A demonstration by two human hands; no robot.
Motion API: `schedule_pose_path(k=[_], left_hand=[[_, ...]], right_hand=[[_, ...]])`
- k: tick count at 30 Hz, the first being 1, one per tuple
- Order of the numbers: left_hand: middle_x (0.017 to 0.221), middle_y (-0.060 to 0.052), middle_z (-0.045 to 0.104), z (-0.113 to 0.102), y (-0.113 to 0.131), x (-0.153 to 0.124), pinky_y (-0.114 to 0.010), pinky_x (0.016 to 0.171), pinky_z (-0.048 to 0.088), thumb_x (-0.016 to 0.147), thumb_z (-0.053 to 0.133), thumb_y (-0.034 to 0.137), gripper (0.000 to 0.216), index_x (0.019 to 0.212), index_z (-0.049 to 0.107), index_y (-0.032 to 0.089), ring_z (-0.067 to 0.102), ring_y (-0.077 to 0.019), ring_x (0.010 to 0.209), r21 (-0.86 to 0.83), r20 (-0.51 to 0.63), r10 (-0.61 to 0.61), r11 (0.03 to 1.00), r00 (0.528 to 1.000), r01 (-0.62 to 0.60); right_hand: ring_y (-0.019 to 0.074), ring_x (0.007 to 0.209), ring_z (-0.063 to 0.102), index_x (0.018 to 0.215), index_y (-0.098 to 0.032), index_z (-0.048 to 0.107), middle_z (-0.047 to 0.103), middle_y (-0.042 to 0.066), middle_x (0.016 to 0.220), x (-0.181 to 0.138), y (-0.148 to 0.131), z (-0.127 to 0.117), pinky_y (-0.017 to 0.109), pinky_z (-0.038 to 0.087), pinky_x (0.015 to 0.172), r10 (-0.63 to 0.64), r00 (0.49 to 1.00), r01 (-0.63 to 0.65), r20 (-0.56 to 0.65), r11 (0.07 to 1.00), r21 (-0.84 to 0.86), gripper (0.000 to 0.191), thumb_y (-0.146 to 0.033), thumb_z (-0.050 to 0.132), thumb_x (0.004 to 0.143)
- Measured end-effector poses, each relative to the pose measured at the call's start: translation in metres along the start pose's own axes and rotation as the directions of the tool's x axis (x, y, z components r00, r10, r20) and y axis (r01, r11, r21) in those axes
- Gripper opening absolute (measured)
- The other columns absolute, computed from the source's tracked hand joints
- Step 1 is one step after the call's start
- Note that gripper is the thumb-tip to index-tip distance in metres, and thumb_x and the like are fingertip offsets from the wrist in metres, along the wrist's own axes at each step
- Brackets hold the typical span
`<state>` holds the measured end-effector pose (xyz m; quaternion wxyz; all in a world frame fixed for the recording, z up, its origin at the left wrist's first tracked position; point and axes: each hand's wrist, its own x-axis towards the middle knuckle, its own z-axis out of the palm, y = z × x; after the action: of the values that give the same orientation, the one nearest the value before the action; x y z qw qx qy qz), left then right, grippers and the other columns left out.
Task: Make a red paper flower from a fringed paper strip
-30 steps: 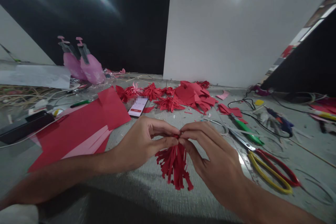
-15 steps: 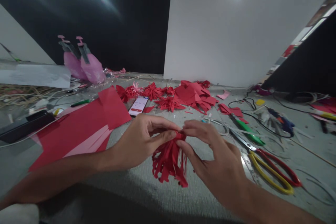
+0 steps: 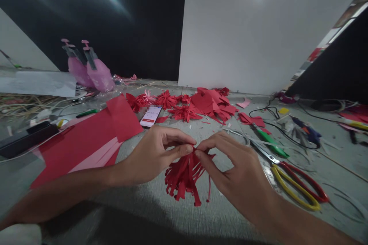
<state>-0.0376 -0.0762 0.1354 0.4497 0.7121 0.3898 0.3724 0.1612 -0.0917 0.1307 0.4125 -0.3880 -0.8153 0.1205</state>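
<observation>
A red fringed paper tassel (image 3: 184,176) hangs between my hands, its cut strips fanning downward. My left hand (image 3: 156,155) pinches its gathered top between thumb and index finger. Close against it, my right hand (image 3: 227,162) pinches the same top from the other side, thumb and index fingertips together. The fingertips hide most of the gathered end. Behind the hands, more red fringed paper flowers (image 3: 184,113) lie on the grey surface. Right of my right hand rest scissors (image 3: 299,187) with one red and one yellow handle, beside a green-handled cutter (image 3: 271,143).
Red paper sheets (image 3: 89,130) with pink strips lie at left, near a phone (image 3: 151,116). Pink spray bottles (image 3: 97,72) stand at the back left. Red paper pieces (image 3: 214,103) are heaped centre back. A blue glue gun (image 3: 307,130) with a black cable lies at right.
My right fingers have closed from a looser hold into a tight pinch at the tassel's top. The strips have spread, some swinging out to the right. My left hand has barely moved.
</observation>
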Motion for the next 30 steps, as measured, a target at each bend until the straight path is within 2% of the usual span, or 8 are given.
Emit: schedule_pose_path(k=[9,21,24,30], left_hand=[[0.085,-0.004,0.073,-0.0002,0.0014,-0.0008,-0.021,0.064,0.049,0.09,0.065,0.027,0.017,0.099,0.075,0.016,0.064,-0.0137,0.075,-0.004,0.024,-0.033,0.999,0.999,0.033],[0.093,-0.002,0.074,0.0019,-0.0011,0.0003,-0.019,0.074,0.052,0.089,0.067,0.023,0.013,0.099,0.073,0.017,0.068,-0.0137,0.086,-0.062,-0.001,0.005,0.998,1.0,-0.005],[0.095,-0.002,0.074,0.0019,-0.0023,0.0015,-0.021,0.075,0.053,0.088,0.069,0.024,0.02,0.107,0.069,0.018,0.069,-0.0148,0.088,-0.09,-0.026,-0.023,0.996,0.999,0.021],[0.088,-0.003,0.071,0.002,-0.0006,0.0037,-0.021,0.072,0.052,0.089,0.067,0.022,0.011,0.096,0.07,0.014,0.066,-0.013,0.081,-0.096,-0.018,-0.005,0.995,1.0,0.003]], right_hand=[[0.0141,0.07,0.06,0.08,-0.022,0.063,0.064,-0.002,0.074,0.0025,-0.0013,-0.0017,0.028,0.049,0.065,0.01,1.0,-0.01,0.002,1.0,0.009,0.012,-0.015,0.06,0.088],[0.0101,0.065,0.061,0.079,-0.022,0.066,0.067,-0.005,0.073,0.0074,-0.0034,-0.0051,0.022,0.048,0.064,0.236,0.962,-0.256,0.14,0.955,0.152,0.013,-0.017,0.06,0.089],[0.0109,0.067,0.062,0.082,-0.023,0.067,0.069,-0.004,0.075,0.0068,-0.0027,-0.0037,0.022,0.048,0.065,0.241,0.963,-0.258,0.118,0.952,0.163,0.011,-0.019,0.06,0.089],[0.0107,0.068,0.062,0.088,-0.022,0.069,0.07,-0.004,0.079,0.0022,-0.0001,0.0015,0.022,0.05,0.066,0.195,0.981,-0.195,0.01,0.977,0.087,0.006,-0.021,0.063,0.089]])
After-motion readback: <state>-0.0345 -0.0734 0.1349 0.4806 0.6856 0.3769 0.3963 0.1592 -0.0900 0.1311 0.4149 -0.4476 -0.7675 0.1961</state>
